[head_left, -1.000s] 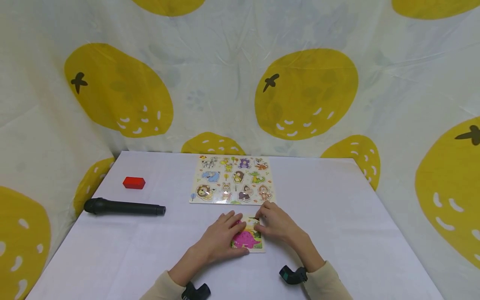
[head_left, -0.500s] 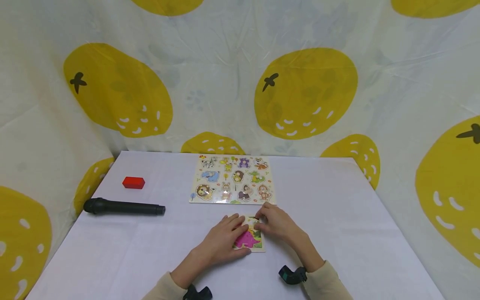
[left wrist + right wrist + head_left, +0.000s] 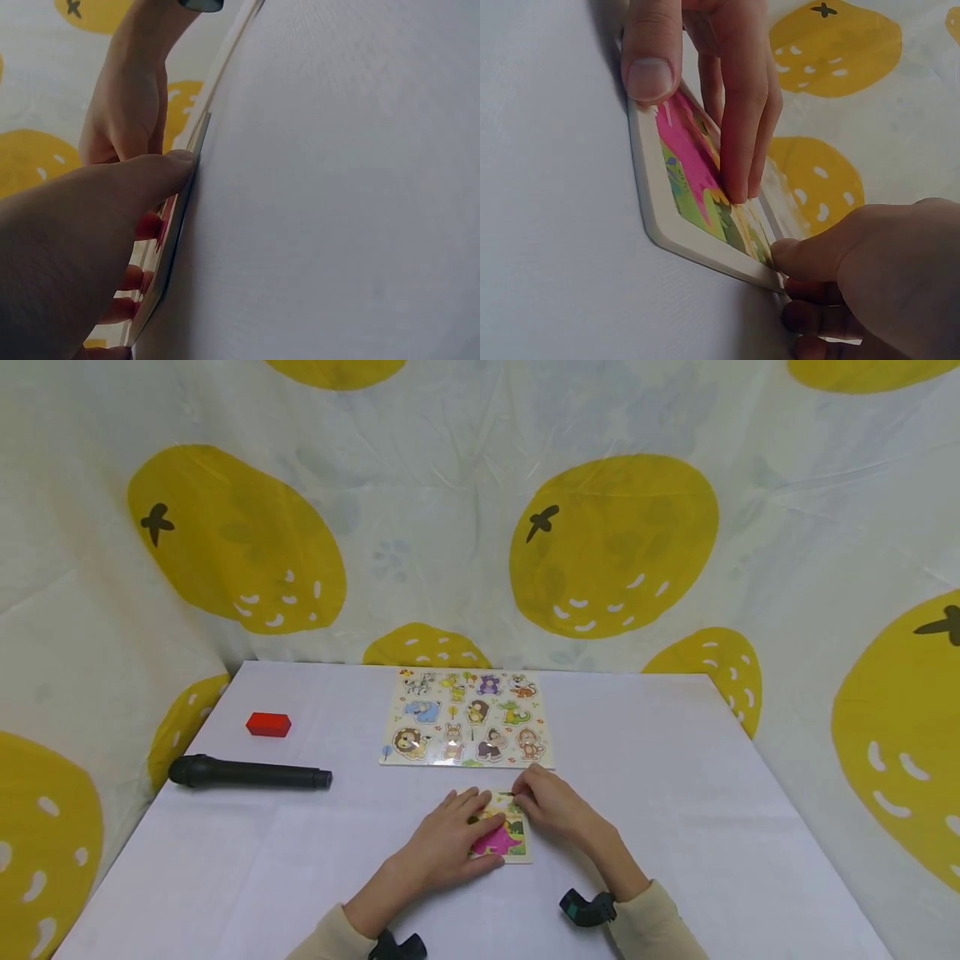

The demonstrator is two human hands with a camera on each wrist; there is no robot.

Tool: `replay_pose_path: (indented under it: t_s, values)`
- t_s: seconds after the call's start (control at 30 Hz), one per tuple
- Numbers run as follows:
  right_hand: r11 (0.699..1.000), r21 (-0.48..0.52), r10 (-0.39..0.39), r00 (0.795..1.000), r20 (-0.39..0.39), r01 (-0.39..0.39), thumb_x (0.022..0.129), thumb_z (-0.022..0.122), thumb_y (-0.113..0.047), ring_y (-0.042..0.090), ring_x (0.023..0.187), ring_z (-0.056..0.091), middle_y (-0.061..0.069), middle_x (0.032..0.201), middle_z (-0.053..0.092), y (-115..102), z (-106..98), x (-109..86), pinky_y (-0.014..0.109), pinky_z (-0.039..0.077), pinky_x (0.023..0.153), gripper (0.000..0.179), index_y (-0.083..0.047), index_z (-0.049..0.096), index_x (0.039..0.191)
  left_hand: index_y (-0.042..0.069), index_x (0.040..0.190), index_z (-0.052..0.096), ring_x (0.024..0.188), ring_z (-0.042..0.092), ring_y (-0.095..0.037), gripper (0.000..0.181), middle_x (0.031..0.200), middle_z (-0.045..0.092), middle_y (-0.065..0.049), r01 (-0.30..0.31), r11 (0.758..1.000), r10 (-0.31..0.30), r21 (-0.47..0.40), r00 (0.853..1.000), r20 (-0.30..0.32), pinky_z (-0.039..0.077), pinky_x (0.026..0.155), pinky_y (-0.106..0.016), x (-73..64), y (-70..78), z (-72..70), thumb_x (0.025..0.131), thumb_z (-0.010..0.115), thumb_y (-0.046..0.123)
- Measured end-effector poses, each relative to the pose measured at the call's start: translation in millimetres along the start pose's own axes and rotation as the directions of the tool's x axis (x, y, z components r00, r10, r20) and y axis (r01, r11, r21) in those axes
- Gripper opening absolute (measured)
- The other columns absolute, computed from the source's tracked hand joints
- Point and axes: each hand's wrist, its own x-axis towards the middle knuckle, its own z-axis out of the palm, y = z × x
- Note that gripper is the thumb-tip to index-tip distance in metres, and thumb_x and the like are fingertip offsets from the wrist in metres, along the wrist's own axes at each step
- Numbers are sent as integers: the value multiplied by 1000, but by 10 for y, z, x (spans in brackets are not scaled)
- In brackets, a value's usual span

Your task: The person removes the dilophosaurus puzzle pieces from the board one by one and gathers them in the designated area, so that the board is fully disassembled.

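Note:
A small puzzle board (image 3: 520, 859) with a pink dinosaur picture and a pale rim lies flat on the white table before me. My left hand (image 3: 441, 843) rests over its left half, fingers spread across the picture. In the right wrist view, the left thumb (image 3: 651, 75) presses on the near rim (image 3: 641, 150) while the fingertips touch the picture. My right hand (image 3: 558, 810) is at the far right corner. Its thumb (image 3: 799, 255) lies on top there and its curled fingers (image 3: 817, 319) sit beyond the edge, pinching the board's corner.
Behind the board lies a larger animal puzzle (image 3: 467, 718) with several figures. A black microphone (image 3: 251, 773) and a red block (image 3: 267, 724) lie to the left. A curtain (image 3: 435, 527) with yellow fruit prints hangs behind the table (image 3: 675, 777).
My right thumb has moved up toward the fingertips at the far right corner. My left hand has slid slightly right over the board, covering more of the dinosaur.

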Motion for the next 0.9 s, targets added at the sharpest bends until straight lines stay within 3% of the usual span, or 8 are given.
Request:
replay_pose_path:
  t_s: [0.4, 0.63, 0.9]
  values:
    - [993, 16, 121, 993, -12, -120, 97, 65, -17, 8, 77, 49, -5, 89, 52, -59, 59, 11, 25, 48, 71, 6, -12, 61, 96, 33, 144, 54, 149, 37, -27, 59, 157, 43, -4, 7, 999, -8, 35, 1000, 17, 31, 122, -50, -5, 3, 1, 94, 55, 63]
    - [993, 13, 120, 993, 8, -120, 100, 61, -20, 9, 81, 50, -4, 92, 54, -77, 44, 11, 28, 50, 75, 9, -12, 61, 95, 32, 145, 54, 148, 37, -28, 60, 157, 44, -5, 2, 999, -3, 44, 1000, 8, 32, 121, -50, -3, 10, -14, 94, 54, 63]
    - [997, -5, 74, 997, -31, -74, 93, 69, -13, 9, 80, 55, -4, 86, 62, -63, -49, 5, 32, 53, 77, 5, -8, 71, 92, 31, 143, 55, 147, 40, -29, 60, 156, 46, -6, -15, 999, 15, 51, 1000, -9, 34, 120, -51, -3, -2, -2, 93, 56, 63]
